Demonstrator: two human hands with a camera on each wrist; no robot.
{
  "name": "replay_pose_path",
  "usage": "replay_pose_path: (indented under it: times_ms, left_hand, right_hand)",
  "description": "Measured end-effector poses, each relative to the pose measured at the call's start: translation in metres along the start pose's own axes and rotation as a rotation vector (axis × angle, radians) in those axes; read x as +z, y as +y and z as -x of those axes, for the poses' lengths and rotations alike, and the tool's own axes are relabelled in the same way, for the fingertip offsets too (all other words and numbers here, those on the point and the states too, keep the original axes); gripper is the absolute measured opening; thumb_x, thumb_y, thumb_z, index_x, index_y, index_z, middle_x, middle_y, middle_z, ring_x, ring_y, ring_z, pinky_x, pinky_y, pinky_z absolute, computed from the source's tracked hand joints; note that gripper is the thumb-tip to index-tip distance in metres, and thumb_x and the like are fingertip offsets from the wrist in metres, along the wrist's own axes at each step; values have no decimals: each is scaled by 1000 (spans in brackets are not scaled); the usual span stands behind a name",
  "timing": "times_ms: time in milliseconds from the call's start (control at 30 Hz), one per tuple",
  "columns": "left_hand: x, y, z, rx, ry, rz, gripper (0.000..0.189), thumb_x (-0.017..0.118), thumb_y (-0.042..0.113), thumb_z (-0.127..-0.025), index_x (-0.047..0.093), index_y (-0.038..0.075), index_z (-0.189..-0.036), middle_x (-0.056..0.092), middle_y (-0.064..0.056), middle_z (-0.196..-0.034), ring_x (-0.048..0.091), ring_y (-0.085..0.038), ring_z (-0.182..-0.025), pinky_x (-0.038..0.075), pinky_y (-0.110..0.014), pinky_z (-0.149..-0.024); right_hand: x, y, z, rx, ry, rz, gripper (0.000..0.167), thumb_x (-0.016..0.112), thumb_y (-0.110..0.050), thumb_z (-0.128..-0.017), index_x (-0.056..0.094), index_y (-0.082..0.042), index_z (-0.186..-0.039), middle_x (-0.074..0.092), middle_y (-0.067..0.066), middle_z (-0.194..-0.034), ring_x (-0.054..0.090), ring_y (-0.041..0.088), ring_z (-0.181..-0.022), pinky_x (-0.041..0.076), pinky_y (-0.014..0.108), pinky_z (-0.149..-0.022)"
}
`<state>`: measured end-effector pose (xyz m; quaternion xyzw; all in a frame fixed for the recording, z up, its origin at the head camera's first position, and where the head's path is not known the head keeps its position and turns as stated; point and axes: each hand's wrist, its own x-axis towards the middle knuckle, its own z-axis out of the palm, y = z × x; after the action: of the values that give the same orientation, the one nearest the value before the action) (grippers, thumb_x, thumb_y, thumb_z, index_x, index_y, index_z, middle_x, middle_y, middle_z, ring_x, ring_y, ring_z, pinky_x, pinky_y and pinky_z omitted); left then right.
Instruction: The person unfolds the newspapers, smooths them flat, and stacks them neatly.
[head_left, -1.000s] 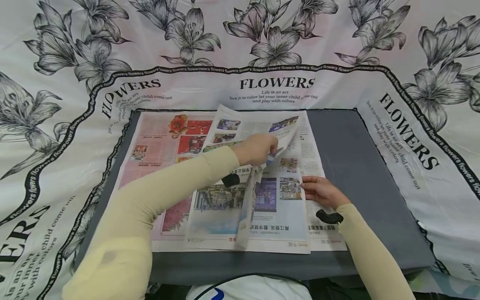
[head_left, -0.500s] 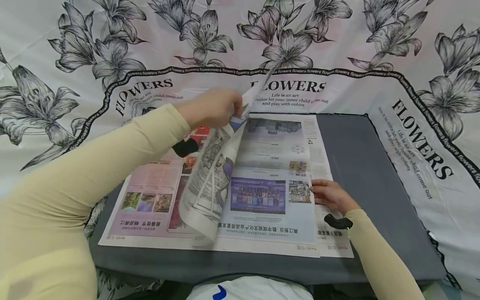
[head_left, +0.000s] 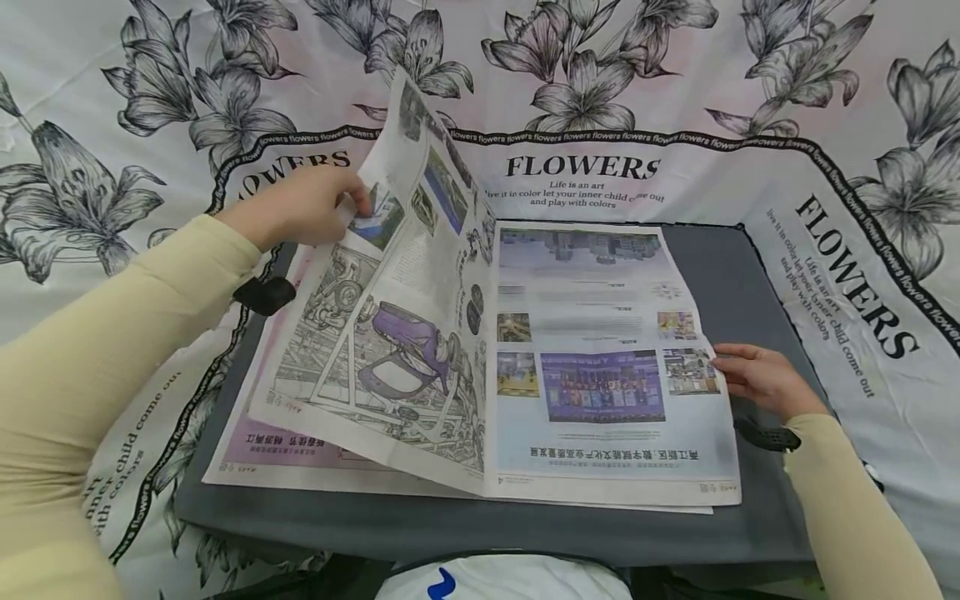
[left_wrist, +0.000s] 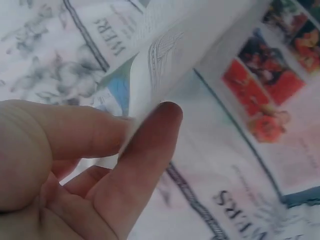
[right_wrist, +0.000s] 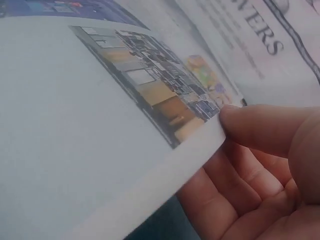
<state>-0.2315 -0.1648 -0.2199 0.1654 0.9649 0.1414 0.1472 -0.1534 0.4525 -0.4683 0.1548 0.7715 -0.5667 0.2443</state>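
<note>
A newspaper (head_left: 600, 458) lies spread on the dark grey table. Its left page (head_left: 397, 275) is lifted and slants upward, its far corner rising over the tablecloth's printed border. My left hand (head_left: 311, 208) pinches this page's outer edge between thumb and forefinger; in the left wrist view the paper (left_wrist: 155, 75) bends away from the fingertips. At the other side, my right hand (head_left: 768, 379) holds the right page's outer edge, thumb on top and fingers beneath, beside a small printed photo (right_wrist: 150, 80). Pinkish pages (head_left: 285, 442) show under the raised one.
The grey tabletop (head_left: 585, 529) borders the newspaper in front and at the right. A white cloth (head_left: 585, 179) with flower drawings and lettering surrounds it. Black bands (head_left: 264, 296) sit on both wrists. A white garment (head_left: 502, 577) is at the near edge.
My left hand has carried the page from the middle over to the left, opening the spread. The right hand has shifted right with the right page's edge.
</note>
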Motion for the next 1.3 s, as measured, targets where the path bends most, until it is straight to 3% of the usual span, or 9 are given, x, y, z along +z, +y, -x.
replay_pose_path:
  times_ms: [167, 300, 467, 567, 667, 800, 933, 1100, 1300]
  left_hand:
    - [17, -30, 0, -37, 5, 65, 46, 53, -13, -78, 64, -1, -122, 61, -29, -125, 60, -36, -95, 53, -38, -69]
    - [36, -59, 0, -90, -17, 133, 51, 55, -15, -74, 61, -2, -124, 59, -32, -122, 60, -33, -85, 54, -34, -59]
    - [67, -95, 2, -130, -44, 175, 50, 53, -14, -75, 60, -3, -124, 57, -34, -121, 56, -26, -71, 51, -33, -58]
    - [88, -115, 2, -149, -51, 200, 49, 51, -13, -77, 60, -5, -125, 57, -34, -121, 52, -21, -63, 48, -33, -57]
    - [111, -136, 1, -177, -37, 226, 47, 52, -12, -77, 60, -6, -123, 60, -30, -109, 50, -20, -61, 47, -32, -57]
    - [141, -159, 1, -252, -16, 251, 46, 53, -10, -76, 61, -7, -122, 57, -30, -104, 53, -29, -76, 48, -32, -60]
    - [164, -179, 9, -354, -20, 238, 49, 55, -6, -78, 59, -6, -127, 54, -37, -124, 51, -40, -95, 48, -38, -70]
    - [182, -198, 18, -426, -34, 300, 50, 54, -5, -79, 56, -8, -129, 52, -37, -127, 49, -42, -99, 46, -45, -79]
    - [193, -214, 26, -436, -5, 329, 48, 54, -2, -79, 56, -8, -127, 51, -37, -127, 49, -41, -99, 48, -45, -79]
  right_hand:
    - [-16, 6, 10, 47, 20, -35, 27, 63, -23, -102, 49, -24, -126, 69, -23, -89, 69, -1, -83, 59, 24, -77]
    - [-22, 9, 13, 64, 41, -64, 20, 62, -19, -102, 52, -26, -118, 70, -20, -87, 70, 2, -81, 60, 25, -75]
    - [-27, 16, 13, 77, 67, -86, 16, 61, -16, -103, 57, -30, -109, 71, -19, -85, 71, 3, -78, 60, 26, -73]
    - [-27, 19, 11, 74, 92, -59, 20, 61, -16, -103, 57, -21, -122, 69, -20, -84, 70, 2, -79, 60, 26, -74]
    - [-24, 21, 10, 67, 107, -26, 33, 58, -15, -104, 49, -10, -136, 68, -21, -84, 69, 2, -79, 60, 26, -74]
    - [-18, 19, 7, 70, 111, 7, 53, 55, -16, -105, 36, 4, -151, 67, -22, -83, 69, 1, -77, 60, 26, -73]
    - [-8, 16, 0, 75, 102, 44, 68, 54, -18, -105, 21, 10, -157, 65, -22, -83, 68, 1, -78, 60, 26, -74]
    - [1, 15, -9, 78, 94, 88, 70, 55, -20, -105, 20, 8, -158, 63, -22, -84, 67, 2, -80, 59, 27, -76]
    - [11, 13, -13, 70, 93, 111, 68, 56, -20, -105, 23, 8, -157, 63, -21, -85, 66, 4, -81, 59, 28, -75]
